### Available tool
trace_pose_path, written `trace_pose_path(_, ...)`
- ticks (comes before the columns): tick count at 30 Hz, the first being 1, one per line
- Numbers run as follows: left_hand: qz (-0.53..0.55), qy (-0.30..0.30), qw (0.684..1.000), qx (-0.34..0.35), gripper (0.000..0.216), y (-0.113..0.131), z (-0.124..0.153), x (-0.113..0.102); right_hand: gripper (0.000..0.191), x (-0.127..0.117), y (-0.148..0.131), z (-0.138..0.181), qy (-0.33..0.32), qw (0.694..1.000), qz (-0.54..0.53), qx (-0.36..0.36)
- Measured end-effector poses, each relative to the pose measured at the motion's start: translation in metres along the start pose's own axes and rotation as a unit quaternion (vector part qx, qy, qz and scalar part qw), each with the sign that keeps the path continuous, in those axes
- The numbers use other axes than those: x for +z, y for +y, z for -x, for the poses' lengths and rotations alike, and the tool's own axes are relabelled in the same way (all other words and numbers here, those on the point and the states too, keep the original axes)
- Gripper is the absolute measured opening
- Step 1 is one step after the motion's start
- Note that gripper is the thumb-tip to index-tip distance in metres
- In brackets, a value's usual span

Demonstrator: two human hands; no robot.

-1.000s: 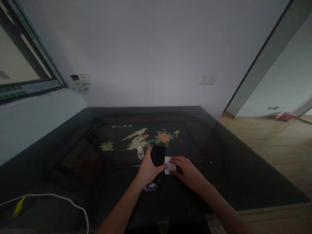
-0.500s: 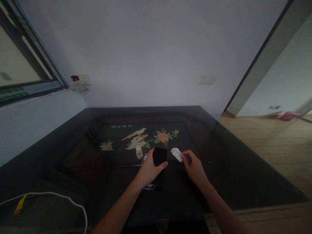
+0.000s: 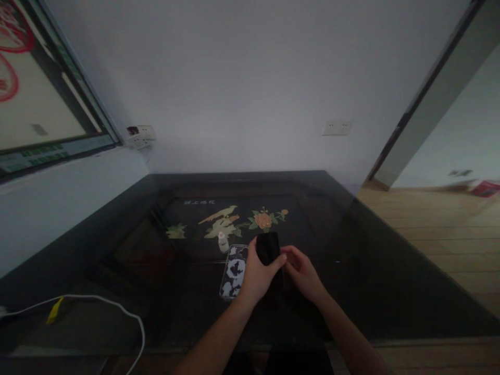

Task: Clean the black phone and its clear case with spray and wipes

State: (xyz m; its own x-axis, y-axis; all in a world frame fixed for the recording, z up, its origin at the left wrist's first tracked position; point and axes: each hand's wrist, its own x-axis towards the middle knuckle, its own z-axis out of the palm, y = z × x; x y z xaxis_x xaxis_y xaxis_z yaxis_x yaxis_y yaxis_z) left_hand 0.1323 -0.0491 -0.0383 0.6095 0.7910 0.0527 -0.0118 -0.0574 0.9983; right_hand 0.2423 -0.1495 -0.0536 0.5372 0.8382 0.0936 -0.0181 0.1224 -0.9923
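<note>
My left hand (image 3: 258,273) grips a black phone (image 3: 267,247), holding it tilted above the dark table (image 3: 371,271). Pressed against the phone's right side is my right hand (image 3: 300,271), with its fingers curled; the white cloth it held is hidden. To the left of my left hand a patterned phone case (image 3: 234,271) lies flat on the table. A small white bottle (image 3: 222,241) stands just beyond the case.
The table top carries an inlaid bird and flower picture (image 3: 234,221). A white cable (image 3: 117,312) with a yellow tag (image 3: 54,311) loops over the near left corner. Wall sockets (image 3: 139,136) sit at the left corner, and wooden floor (image 3: 437,229) lies to the right.
My left hand has lifted the phone and moved it right, uncovering the patterned case. My right hand picked up the white cloth and brought it against the phone, where it is out of sight.
</note>
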Motion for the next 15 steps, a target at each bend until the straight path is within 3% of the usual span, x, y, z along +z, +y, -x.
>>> trace_pose_path(8,0.060,0.124,0.990,0.001,0.069,0.005,-0.025,0.006,0.024,-0.001,-0.016,0.010,-0.105,0.989,-0.081,0.062)
trace_pose_path(12,0.043,0.146,0.988,0.025,0.073,0.007,-0.031,0.011,0.024,0.000,-0.009,0.013,-0.180,0.974,-0.083,0.114)
trace_pose_path(15,0.039,0.152,0.987,0.011,0.072,0.008,-0.033,0.014,0.025,-0.006,-0.004,0.013,-0.196,0.964,-0.117,0.139)
